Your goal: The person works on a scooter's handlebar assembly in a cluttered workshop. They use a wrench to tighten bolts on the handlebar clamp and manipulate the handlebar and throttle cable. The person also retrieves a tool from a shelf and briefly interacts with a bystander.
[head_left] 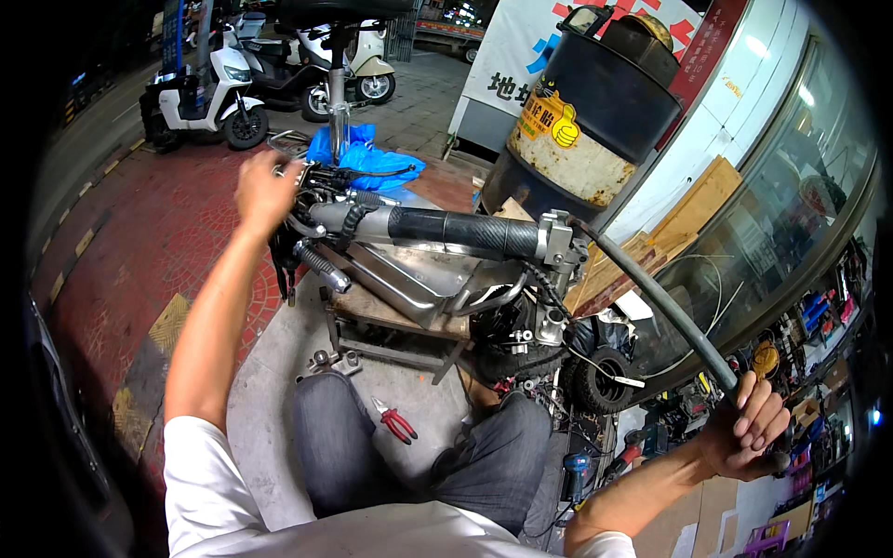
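Note:
A partly dismantled scooter frame with a black carbon-patterned tube lies across a low bench. My left hand, slightly blurred, is closed at its left end, around part of the handlebar assembly; the fingers' undersides are hidden. My right hand is wrapped round the lower end of a long grey metal pipe. That pipe slants up to the metal clamp joint at the frame's right end. A rubber grip hangs below the handlebar assembly.
Red-handled pliers lie on the floor between my legs. Small metal parts sit near the bench. A tyre and a power drill lie to the right. Behind stand a large drum, planks and a white scooter.

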`<action>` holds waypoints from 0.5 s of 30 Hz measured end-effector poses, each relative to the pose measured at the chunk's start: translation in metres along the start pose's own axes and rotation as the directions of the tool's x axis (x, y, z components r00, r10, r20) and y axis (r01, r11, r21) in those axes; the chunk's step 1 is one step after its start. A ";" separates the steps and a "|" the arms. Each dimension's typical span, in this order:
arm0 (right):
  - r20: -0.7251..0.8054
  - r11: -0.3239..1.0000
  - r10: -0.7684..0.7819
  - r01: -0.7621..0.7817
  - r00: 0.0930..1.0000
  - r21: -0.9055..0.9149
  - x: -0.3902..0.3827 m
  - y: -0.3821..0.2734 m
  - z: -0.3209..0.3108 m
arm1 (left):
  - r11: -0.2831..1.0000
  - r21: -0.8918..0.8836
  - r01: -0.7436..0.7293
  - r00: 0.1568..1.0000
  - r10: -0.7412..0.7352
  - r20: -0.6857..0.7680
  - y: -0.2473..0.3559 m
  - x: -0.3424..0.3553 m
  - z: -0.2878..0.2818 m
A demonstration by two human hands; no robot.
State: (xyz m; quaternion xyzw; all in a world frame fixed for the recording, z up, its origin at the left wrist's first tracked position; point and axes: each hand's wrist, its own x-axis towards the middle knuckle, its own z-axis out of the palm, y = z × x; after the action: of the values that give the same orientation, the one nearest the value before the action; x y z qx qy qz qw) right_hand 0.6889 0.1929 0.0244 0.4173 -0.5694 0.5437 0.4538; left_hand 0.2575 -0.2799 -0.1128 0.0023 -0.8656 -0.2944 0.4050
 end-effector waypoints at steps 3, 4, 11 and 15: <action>-0.181 0.997 -0.057 0.065 0.982 0.037 -0.003 0.010 0.013 | 0.897 -0.107 0.428 0.859 -0.368 0.356 -0.117 0.032 0.035; -0.219 0.997 -0.048 0.060 0.974 0.048 -0.003 0.010 0.017 | 0.797 -0.205 0.568 0.764 -0.418 0.492 -0.136 0.031 0.046; -0.326 0.987 -0.142 0.110 0.935 -0.114 -0.008 -0.002 0.063 | 0.287 -0.538 0.793 0.598 -0.192 0.778 -0.155 0.028 0.096; -0.352 0.988 -0.124 0.084 0.928 -0.127 -0.012 -0.006 0.070 | 0.268 -0.556 0.787 0.615 -0.270 0.741 -0.140 0.020 0.103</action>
State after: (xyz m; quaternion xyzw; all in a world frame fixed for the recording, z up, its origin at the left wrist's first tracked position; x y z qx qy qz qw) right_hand 0.6928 0.1226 0.0145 0.3150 -0.4833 0.5536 0.6006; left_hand 0.1388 -0.3483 -0.2213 0.0292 -0.6111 -0.7906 -0.0251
